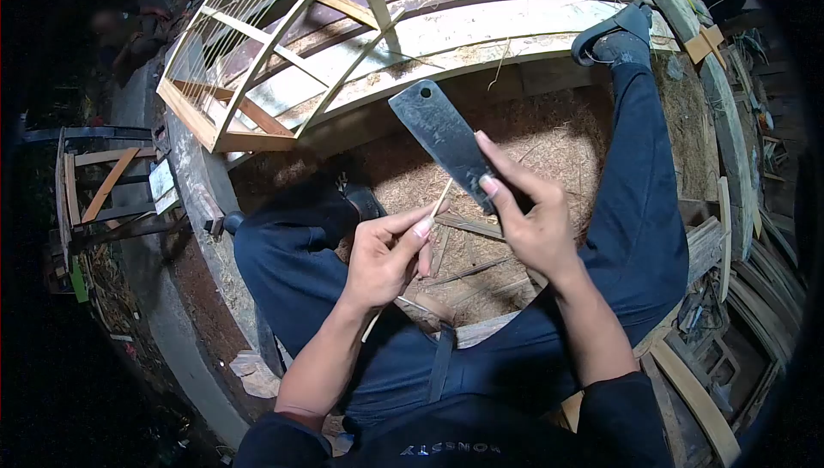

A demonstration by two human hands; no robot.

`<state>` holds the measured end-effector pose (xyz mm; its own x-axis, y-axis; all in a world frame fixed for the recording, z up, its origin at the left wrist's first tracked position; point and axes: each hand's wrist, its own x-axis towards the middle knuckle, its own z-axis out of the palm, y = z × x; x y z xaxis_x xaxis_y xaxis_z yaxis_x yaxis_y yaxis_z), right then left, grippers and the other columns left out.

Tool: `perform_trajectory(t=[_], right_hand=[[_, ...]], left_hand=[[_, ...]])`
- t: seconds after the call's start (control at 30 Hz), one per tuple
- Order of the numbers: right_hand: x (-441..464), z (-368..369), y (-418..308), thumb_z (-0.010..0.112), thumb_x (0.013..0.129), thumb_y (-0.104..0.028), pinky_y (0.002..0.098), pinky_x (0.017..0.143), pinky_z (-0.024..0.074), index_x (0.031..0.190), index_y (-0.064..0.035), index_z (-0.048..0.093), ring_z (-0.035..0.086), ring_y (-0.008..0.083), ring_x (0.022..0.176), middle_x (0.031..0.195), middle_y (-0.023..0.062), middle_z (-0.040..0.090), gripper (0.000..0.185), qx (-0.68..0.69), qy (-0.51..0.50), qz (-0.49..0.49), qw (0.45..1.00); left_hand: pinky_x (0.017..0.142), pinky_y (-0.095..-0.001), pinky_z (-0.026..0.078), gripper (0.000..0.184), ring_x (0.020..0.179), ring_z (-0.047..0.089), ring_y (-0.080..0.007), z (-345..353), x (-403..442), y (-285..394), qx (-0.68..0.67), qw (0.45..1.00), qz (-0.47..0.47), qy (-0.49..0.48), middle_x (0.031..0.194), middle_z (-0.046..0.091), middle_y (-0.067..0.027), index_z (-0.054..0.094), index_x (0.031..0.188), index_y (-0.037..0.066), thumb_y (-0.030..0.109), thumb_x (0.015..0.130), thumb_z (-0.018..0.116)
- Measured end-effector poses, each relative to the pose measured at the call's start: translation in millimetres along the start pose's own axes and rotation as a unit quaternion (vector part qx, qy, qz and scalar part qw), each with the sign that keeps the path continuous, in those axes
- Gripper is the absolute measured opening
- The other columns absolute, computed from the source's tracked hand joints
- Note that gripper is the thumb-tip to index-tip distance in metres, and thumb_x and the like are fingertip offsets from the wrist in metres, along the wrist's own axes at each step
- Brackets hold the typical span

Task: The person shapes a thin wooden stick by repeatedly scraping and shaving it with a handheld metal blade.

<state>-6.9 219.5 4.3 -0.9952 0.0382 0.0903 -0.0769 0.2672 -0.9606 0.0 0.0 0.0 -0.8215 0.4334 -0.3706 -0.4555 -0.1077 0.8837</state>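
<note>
A dark flat metal blade (pixel 436 129) with a hole near its far end is pinched between the thumb and fingers of my right hand (pixel 536 215). My left hand (pixel 390 253) grips a thin pale wooden stick (pixel 443 197), whose upper tip reaches up beside the blade's lower edge. Whether the stick and blade touch, I cannot tell. Below my left wrist, more of the stick shows. Both hands are over the shavings-covered ground (pixel 506 159), between my legs.
A curved wooden frame with thin rods (pixel 257 48) rests at the upper left on a pale board (pixel 463 35). My sandalled foot (pixel 620 39) is at the upper right. Wood strips (pixel 699 395) lie at the lower right. Another person (pixel 129 35) is dimly visible at the far left.
</note>
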Motion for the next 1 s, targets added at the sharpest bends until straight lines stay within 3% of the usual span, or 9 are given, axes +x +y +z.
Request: perform_trajectory(t=[0.23, 0.3, 0.43, 0.47, 0.53, 0.57, 0.7, 0.9, 1.0], right_hand=[[2.7, -3.2, -4.4, 0.062, 0.094, 0.0, 0.0323, 0.088, 0.0547, 0.139, -0.0084, 0.06, 0.071, 0.0238, 0.106, 0.118, 0.0231, 0.071, 0.046, -0.016, 0.074, -0.008, 0.997], [-6.4, 3.2, -8.3, 0.061, 0.094, 0.0, 0.0322, 0.084, 0.0551, 0.139, -0.008, 0.06, 0.073, 0.0214, 0.1, 0.113, 0.0242, 0.072, 0.046, -0.05, -0.008, -0.03, 0.998], [4.4, -0.8, -9.8, 0.063, 0.092, 0.0, 0.0343, 0.08, 0.0556, 0.139, -0.0086, 0.061, 0.075, 0.0241, 0.093, 0.107, 0.0249, 0.073, 0.047, -0.015, 0.059, 0.04, 0.997], [5.0, 0.2, -3.5, 0.063, 0.092, 0.0, 0.0345, 0.078, 0.0559, 0.138, -0.0086, 0.061, 0.076, 0.0258, 0.09, 0.107, 0.0257, 0.073, 0.047, -0.009, 0.065, 0.002, 0.998], [-4.4, 7.5, -1.1, 0.062, 0.093, 0.0, 0.034, 0.077, 0.0561, 0.138, -0.0083, 0.061, 0.076, 0.0257, 0.09, 0.107, 0.026, 0.072, 0.046, -0.037, 0.034, -0.039, 0.998], [-9.1, 11.4, -2.5, 0.061, 0.093, 0.001, 0.0335, 0.077, 0.0562, 0.138, -0.008, 0.061, 0.076, 0.0255, 0.09, 0.107, 0.0263, 0.072, 0.046, -0.061, 0.003, -0.082, 0.995], [0.2, 6.3, -8.7, 0.063, 0.092, 0.001, 0.033, 0.077, 0.0562, 0.138, -0.0085, 0.061, 0.075, 0.0261, 0.094, 0.107, 0.0255, 0.072, 0.047, -0.041, 0.029, 0.013, 0.999], [-12.7, 16.9, -4.7, 0.062, 0.093, 0.001, 0.0338, 0.079, 0.0568, 0.138, -0.0076, 0.061, 0.074, 0.0267, 0.099, 0.114, 0.0258, 0.07, 0.047, -0.038, -0.039, -0.08, 0.995], [1.5, 2.7, -17.9, 0.062, 0.092, 0.002, 0.0363, 0.09, 0.0555, 0.139, -0.0065, 0.06, 0.07, 0.0295, 0.11, 0.123, 0.0259, 0.067, 0.048, -0.011, -0.018, 0.072, 0.997]], left_hand=[[0.048, -0.0205, 0.033, 0.032, 0.052, 0.048, -0.0041, 4.7, -3.5, -0.8, 0.022, 0.999, -0.023, -0.025, 0.06, 0.057, -0.001, 0.065, 0.131, -0.001, 0.017, 0.106, 0.054], [0.047, -0.0203, 0.032, 0.033, 0.051, 0.048, -0.0038, 1.7, -0.3, -1.9, 0.012, 1.0, -0.012, -0.016, 0.059, 0.058, -0.001, 0.066, 0.128, -0.001, 0.021, 0.106, 0.054], [0.048, -0.0199, 0.032, 0.032, 0.051, 0.048, -0.0039, -3.4, -3.6, 3.9, 0.015, 0.999, -0.033, -0.024, 0.058, 0.058, -0.0014, 0.069, 0.111, -0.002, 0.025, 0.107, 0.053], [0.048, -0.0199, 0.032, 0.032, 0.051, 0.048, -0.0039, -2.3, -4.0, 5.4, 0.014, 0.999, -0.034, -0.025, 0.058, 0.058, -0.0014, 0.069, 0.111, -0.002, 0.025, 0.107, 0.053], [0.047, -0.0204, 0.032, 0.033, 0.046, 0.046, -0.0048, 0.6, -2.7, 9.2, 0.037, 0.998, -0.048, -0.002, 0.054, 0.056, -0.0015, 0.066, 0.097, -0.004, 0.024, 0.107, 0.052], [0.047, -0.0204, 0.032, 0.033, 0.046, 0.046, -0.0048, 0.6, -2.1, 8.0, 0.037, 0.998, -0.046, -0.002, 0.054, 0.056, -0.0015, 0.066, 0.097, -0.004, 0.024, 0.107, 0.052], [0.047, -0.0205, 0.033, 0.033, 0.046, 0.045, -0.0047, -1.5, -0.5, 6.1, 0.023, 0.999, -0.035, -0.001, 0.054, 0.054, -0.0005, 0.066, 0.096, -0.004, 0.023, 0.107, 0.051], [0.047, -0.0204, 0.033, 0.032, 0.046, 0.045, -0.0044, -1.9, 2.1, 6.4, 0.017, 0.999, -0.036, 0.007, 0.055, 0.054, 0.0004, 0.066, 0.094, -0.003, 0.023, 0.107, 0.053], [0.048, -0.0202, 0.034, 0.031, 0.047, 0.046, -0.0041, -1.3, 1.6, 6.7, 0.012, 0.999, -0.036, -0.001, 0.056, 0.054, 0.0013, 0.068, 0.095, -0.003, 0.022, 0.106, 0.054]])
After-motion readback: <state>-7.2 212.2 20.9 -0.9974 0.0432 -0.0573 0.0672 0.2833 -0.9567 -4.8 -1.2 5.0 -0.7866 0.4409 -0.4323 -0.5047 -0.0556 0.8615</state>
